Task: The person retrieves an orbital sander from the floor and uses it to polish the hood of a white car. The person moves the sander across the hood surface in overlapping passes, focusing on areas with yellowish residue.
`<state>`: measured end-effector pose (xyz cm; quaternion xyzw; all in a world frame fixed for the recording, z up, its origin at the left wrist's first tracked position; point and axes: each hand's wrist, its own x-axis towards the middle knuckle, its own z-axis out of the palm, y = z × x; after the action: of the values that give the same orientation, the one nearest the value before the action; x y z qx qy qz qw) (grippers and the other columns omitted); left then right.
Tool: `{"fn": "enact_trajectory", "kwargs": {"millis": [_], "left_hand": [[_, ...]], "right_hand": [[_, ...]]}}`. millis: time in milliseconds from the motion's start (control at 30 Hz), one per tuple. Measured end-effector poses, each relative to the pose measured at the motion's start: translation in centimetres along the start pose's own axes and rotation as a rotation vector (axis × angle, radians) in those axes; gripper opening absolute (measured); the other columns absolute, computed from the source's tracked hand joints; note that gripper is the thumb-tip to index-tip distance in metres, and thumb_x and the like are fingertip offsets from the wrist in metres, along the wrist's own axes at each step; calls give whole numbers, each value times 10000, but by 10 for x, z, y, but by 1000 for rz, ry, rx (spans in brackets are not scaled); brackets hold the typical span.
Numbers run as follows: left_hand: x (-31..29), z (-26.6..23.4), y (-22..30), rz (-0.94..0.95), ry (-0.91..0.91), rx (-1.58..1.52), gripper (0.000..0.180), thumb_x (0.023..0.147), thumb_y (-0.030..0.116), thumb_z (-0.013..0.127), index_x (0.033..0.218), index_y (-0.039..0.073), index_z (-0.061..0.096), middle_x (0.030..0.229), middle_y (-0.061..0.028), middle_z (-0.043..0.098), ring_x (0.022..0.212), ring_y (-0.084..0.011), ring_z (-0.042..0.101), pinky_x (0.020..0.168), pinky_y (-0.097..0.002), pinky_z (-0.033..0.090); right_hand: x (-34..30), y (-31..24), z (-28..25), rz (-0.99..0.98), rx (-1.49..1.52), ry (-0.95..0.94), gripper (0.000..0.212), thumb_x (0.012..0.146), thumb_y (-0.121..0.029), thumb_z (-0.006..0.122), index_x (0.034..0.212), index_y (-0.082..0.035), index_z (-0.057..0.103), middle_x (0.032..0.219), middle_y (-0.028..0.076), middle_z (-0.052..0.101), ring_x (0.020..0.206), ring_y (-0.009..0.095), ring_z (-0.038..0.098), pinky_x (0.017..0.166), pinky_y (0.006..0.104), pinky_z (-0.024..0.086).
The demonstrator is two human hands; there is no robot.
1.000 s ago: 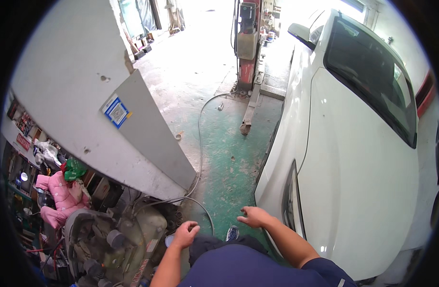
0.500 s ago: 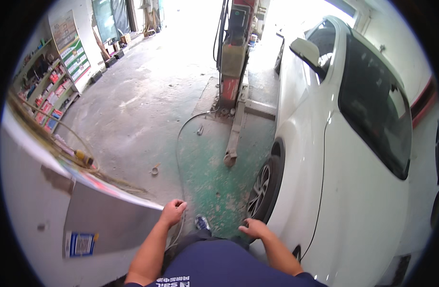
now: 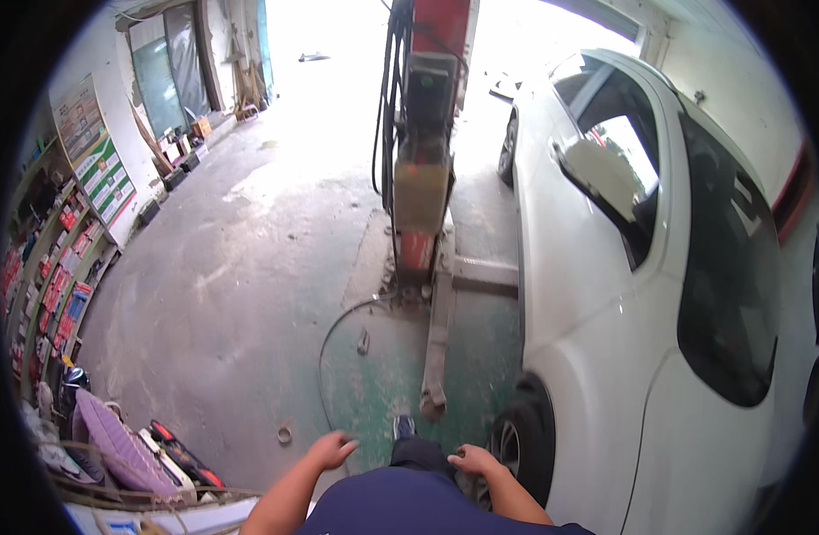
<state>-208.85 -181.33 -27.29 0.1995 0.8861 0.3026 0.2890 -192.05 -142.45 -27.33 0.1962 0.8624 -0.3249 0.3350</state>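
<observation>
My left hand (image 3: 334, 448) hangs in front of my body at the left, its fingers loosely bent and slightly apart. Nothing shows in it. My right hand (image 3: 470, 459) is at the right of my waist, fingers also half curled, with nothing visible between them. It is nearest to the front wheel (image 3: 509, 446) of a white car (image 3: 597, 374), without visible contact. One of my shoes (image 3: 403, 426) shows on the green-painted floor between the hands. A dark hose (image 3: 321, 357) curves across the floor beyond my left hand.
A red and grey lift post (image 3: 418, 192) stands ahead, with a low lift arm (image 3: 436, 357) reaching toward me. A small ring-shaped item (image 3: 285, 433) lies on the floor. Shelves of boxes (image 3: 57, 276) and a purple cushion (image 3: 115, 441) are at left.
I have moved forward past the grey panel at left; the lift post and car mirror appear closer. The cushion and shelves show more fully. Both hands stay before me with nothing visible in them.
</observation>
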Motion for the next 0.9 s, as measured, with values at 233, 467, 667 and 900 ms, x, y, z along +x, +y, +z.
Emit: {"fn": "enact_trajectory", "kwargs": {"millis": [233, 467, 667, 900], "left_hand": [[-112, -65, -220, -1064, 112, -18, 590, 937, 524, 660, 1131, -25, 757, 1265, -261, 712, 1218, -403, 673, 1042, -497, 528], [-79, -30, -227, -1243, 276, -427, 620, 926, 594, 664, 1148, 24, 771, 1190, -206, 758, 1105, -342, 730, 962, -467, 571], [118, -125, -261, -1051, -33, -488, 622, 927, 586, 663, 1179, 26, 762, 1244, -212, 738, 1147, -356, 713, 991, -472, 556], [329, -413, -322, -837, 125, -71, 574, 944, 536, 658, 1139, 9, 773, 1159, -245, 755, 1120, -409, 714, 971, -478, 553]], "right_hand": [[182, -155, -213, -240, -345, 18, 658, 963, -563, 629, 1291, 6, 670, 1294, 251, 702, 1215, 427, 663, 1034, 496, 523], [336, -336, -330, -364, -151, 118, 644, 979, -492, 653, 1394, -1, 616, 1267, 226, 728, 1211, 396, 673, 1041, 460, 520], [441, -439, -298, -343, -304, -41, 674, 976, -542, 643, 1384, -6, 643, 1332, 248, 691, 1263, 399, 646, 1073, 453, 507], [523, -560, -341, -278, -254, -93, 703, 971, -546, 652, 1417, -4, 623, 1352, 241, 688, 1277, 382, 648, 1087, 433, 500]]}}
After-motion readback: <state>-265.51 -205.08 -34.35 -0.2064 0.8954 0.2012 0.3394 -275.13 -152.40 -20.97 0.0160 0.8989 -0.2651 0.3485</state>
